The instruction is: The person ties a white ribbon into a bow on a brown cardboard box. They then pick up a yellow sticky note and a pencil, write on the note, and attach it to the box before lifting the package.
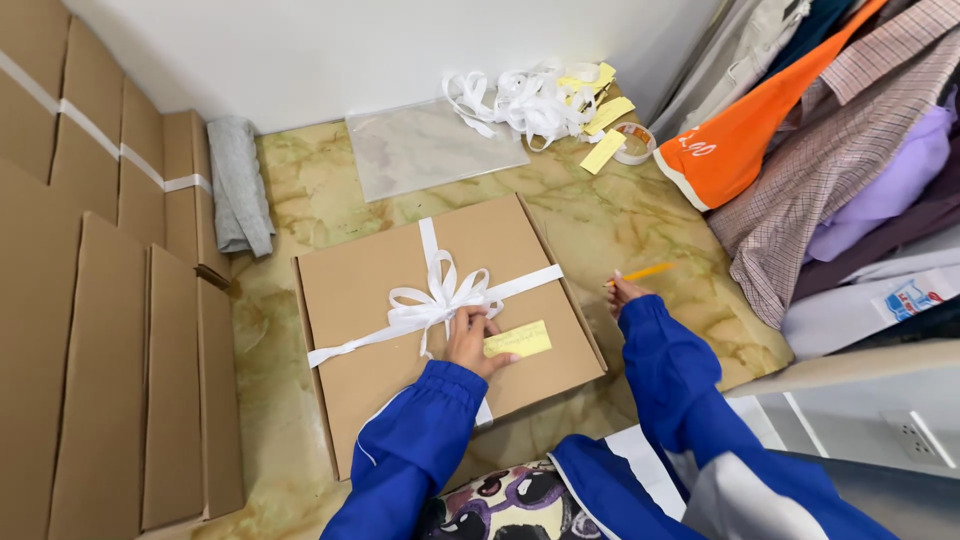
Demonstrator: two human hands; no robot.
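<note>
A flat brown cardboard box (370, 300) lies on the marbled floor, tied with a white ribbon (440, 295) knotted into a bow at its middle. My left hand (470, 338) rests on the box lid just below the bow, fingers pressing the left end of a yellow paper label (520, 340). My right hand (625, 290) is on the floor just right of the box, holding a yellow pencil (650, 271) that points up and right. Both arms are in blue sleeves.
Flattened cardboard boxes (110, 330) stack along the left. A grey cloth (240, 185), a clear plastic bag (430, 145), a heap of white ribbon (520, 100), yellow labels (603, 150) and a tape roll (634, 142) lie by the wall. Folded clothes (840, 150) pile at right.
</note>
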